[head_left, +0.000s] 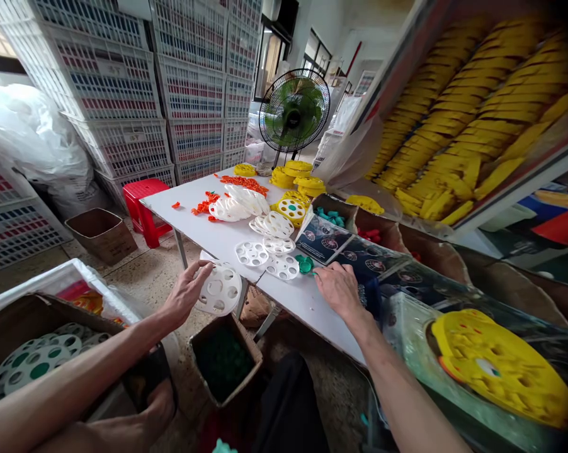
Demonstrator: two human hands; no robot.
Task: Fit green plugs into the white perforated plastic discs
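My left hand (188,292) is closed on the edge of a white plastic disc with round holes (219,290), held just off the table's near left edge. My right hand (339,288) is over the table, fingers bent together around a small green plastic piece (315,274) that barely shows at the fingertips. Right beside it lie darker green pieces (305,263). More white holed discs (252,253) lie flat between my hands, with a fanned stack of white discs (274,224) behind them. A yellow disc with a green centre (291,208) leans farther back.
Orange pieces (244,183) and stacked yellow discs (297,168) lie on the white table (170,204). Bins on the right hold turquoise pieces (330,216) and red pieces (369,234). Below stands a box of dark green pieces (225,362). A fan (294,110) stands behind; a red stool (145,192) is left.
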